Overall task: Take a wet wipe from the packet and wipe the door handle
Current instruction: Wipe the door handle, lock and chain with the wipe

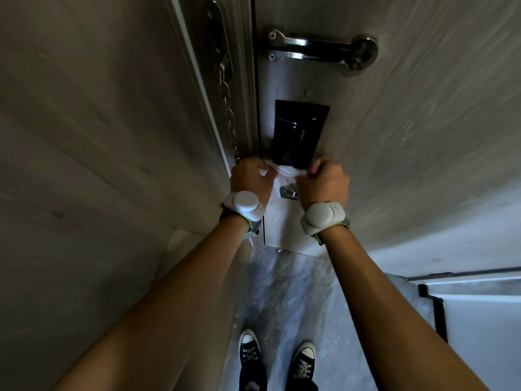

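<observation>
Wet wipe point(284, 172) is stretched between both hands. Left hand point(251, 180) and right hand point(327, 184) fingers curl closed, each gripping one wipe end. Door handle point(288, 192) shows just beneath, between the hands.

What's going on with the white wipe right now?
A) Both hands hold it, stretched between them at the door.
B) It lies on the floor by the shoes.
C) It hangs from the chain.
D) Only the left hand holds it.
A: the left hand and right hand each grip an end of the wet wipe, stretched between them just below the black panel.
</observation>
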Demonstrator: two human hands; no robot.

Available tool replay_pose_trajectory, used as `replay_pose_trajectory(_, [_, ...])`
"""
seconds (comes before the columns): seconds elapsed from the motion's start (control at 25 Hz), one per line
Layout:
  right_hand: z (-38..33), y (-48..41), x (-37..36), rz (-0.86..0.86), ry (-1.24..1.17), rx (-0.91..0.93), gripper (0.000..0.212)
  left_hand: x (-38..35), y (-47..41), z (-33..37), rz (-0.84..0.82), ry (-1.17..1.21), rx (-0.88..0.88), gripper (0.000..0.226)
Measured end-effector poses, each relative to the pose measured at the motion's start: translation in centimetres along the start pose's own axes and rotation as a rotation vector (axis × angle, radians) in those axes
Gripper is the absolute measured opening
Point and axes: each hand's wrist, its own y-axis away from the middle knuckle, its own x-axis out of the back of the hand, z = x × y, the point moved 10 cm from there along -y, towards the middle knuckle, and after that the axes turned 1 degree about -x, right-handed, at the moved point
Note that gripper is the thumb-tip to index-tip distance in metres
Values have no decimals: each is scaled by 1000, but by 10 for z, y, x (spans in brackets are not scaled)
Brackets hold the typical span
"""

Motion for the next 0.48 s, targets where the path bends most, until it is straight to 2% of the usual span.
replay_pose_trajectory(0.2, [3,-6,7,3,1,1,9,-9,0,8,-42,-55,-1,16])
replay_pose_trajectory(0.36, [14,-8,12,-10,6,-9,23,-19,3,11,-80,6,16,20])
replay_pose_trajectory(0.48, [13,-6,13,14,-35,13,21,-15,6,11,-55,14,9,19])
